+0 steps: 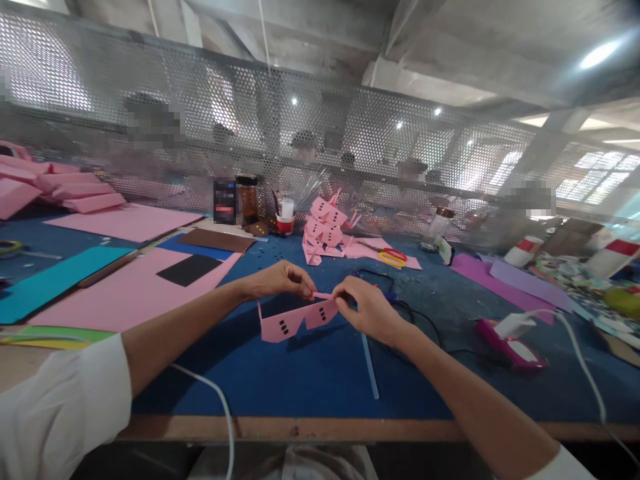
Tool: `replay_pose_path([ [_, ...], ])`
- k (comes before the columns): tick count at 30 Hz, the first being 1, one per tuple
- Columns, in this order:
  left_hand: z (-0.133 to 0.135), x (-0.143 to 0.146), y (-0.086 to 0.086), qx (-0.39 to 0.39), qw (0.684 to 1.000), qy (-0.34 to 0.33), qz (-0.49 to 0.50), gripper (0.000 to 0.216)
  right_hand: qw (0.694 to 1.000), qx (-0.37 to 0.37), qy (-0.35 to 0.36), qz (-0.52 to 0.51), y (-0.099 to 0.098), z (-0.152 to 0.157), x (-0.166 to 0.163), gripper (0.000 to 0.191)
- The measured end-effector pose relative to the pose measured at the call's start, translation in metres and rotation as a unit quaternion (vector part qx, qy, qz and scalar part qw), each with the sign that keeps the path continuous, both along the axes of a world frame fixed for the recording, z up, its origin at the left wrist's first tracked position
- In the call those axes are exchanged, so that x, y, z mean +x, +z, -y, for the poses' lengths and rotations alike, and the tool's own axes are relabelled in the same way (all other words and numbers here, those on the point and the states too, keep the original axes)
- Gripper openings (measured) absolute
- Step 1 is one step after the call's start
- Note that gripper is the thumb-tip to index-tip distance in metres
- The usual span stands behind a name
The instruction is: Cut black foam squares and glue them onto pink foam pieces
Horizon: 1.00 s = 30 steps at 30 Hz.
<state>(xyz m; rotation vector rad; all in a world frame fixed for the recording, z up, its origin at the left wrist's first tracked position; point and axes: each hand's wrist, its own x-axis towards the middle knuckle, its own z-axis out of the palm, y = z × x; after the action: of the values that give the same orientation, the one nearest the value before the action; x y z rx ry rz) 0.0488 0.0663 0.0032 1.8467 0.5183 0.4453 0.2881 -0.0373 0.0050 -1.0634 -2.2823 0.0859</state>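
Note:
I hold a pink foam cut-out (295, 320) with small black rectangles on it above the blue table (320, 373). My left hand (280, 280) pinches its top edge with closed fingers. My right hand (365, 307) grips the same piece from the right, fingers closed. The piece hangs tilted, its left end lower. Straight behind it on the table lies a pile of similar pink pieces (325, 230).
Pink sheets (125, 290), a teal sheet (55, 280) and a black square (189, 269) lie to the left. Scissors (393, 257), a red cup (285, 222) and jars (247, 199) stand at the back. A pink glue gun (507, 343) with cable lies right. Perforated metal screen (300, 133) behind.

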Motion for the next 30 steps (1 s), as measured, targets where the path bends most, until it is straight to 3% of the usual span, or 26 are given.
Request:
replay_pose_path([
  [13, 0.0058, 0.0036, 0.0009, -0.003, 0.999, 0.04, 0.003, 0.017, 1.0, 0.001, 0.0, -0.007, -0.0031, -0.0013, -0.0008, 0.013],
  [30, 0.0004, 0.0021, -0.0034, 0.055, 0.998, -0.002, -0.022, 0.018, 1.0, 0.003, 0.003, -0.003, -0.001, 0.0002, -0.0013, 0.014],
])
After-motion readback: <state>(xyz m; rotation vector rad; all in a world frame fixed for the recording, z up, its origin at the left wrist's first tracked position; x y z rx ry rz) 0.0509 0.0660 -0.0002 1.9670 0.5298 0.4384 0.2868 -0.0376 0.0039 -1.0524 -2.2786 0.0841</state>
